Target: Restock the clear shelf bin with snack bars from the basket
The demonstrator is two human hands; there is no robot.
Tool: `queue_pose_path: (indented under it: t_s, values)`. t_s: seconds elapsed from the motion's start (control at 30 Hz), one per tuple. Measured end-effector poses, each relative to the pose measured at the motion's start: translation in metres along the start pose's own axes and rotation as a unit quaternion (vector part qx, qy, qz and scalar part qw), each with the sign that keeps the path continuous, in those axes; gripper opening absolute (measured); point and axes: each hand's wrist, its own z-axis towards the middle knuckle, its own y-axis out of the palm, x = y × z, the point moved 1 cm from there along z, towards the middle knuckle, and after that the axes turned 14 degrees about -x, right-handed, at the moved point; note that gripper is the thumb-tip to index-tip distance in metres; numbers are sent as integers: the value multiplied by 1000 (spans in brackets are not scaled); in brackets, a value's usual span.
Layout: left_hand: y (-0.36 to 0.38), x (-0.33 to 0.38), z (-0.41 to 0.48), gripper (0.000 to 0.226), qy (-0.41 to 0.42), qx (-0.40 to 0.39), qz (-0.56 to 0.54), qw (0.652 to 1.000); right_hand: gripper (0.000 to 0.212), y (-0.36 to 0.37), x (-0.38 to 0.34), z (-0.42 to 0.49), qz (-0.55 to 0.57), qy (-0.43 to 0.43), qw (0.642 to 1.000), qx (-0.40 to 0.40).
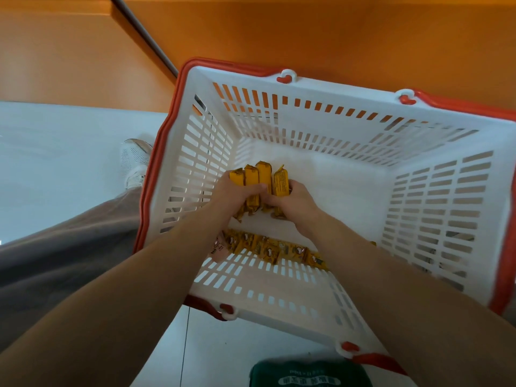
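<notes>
Dark green object [310, 372] at bottom edge, left hand [230, 192] and right hand [297, 201], fingers [251, 189] curled round yellow snack bars [264, 174], inside white basket [335, 88]

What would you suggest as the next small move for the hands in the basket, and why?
Probably lift the bundle straight up out of the basket: the left hand and right hand clasp several yellow snack bars between them, apart from the row of bars lying by the near wall.

Bright even light, soft shadows, wide-angle edge bending, slight motion blur.
</notes>
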Motion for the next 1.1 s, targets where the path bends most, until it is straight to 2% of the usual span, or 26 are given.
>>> queue_pose_path:
  t_s: [0.13,0.23,0.3,0.43,0.5,0.6,0.63,0.7,0.77,0.93,1.0,1.1]
  values:
    - [7,19,-13,65,-9,59,47,997,42,-5,-19,-18,-43,-9,999,-26]
    - [10,47,-30,68,21,75,120,990,40,-12,-39,-42,-84,-38,995,-22]
    - [8,69,-45,64,43,80,179,980,38,-18,-57,-65,-131,-62,989,17]
    - [-7,119,-91,58,102,53,213,970,42,-20,-98,-115,-221,-116,966,65]
    - [-13,146,-124,61,129,41,240,961,44,-20,-124,-141,-222,-128,964,67]
    - [-18,186,-179,31,171,19,263,949,25,-21,-167,-185,-155,-151,976,29]
    - [-19,199,-197,26,186,2,262,947,19,-22,-183,-202,-119,-164,979,19]
    - [-21,224,-231,31,216,-35,244,945,11,-22,-214,-236,-46,-196,980,-11]
    - [-22,245,-261,32,234,-33,236,943,11,-21,-243,-270,-1,-230,973,-33]
    - [-16,276,-301,20,316,27,133,939,28,-22,-294,-331,13,-290,955,-63]
    - [-11,282,-305,26,330,34,113,937,36,-21,-307,-343,16,-298,952,-68]
    - [-7,289,-302,33,334,39,60,940,26,-22,-327,-350,6,-315,948,-46]
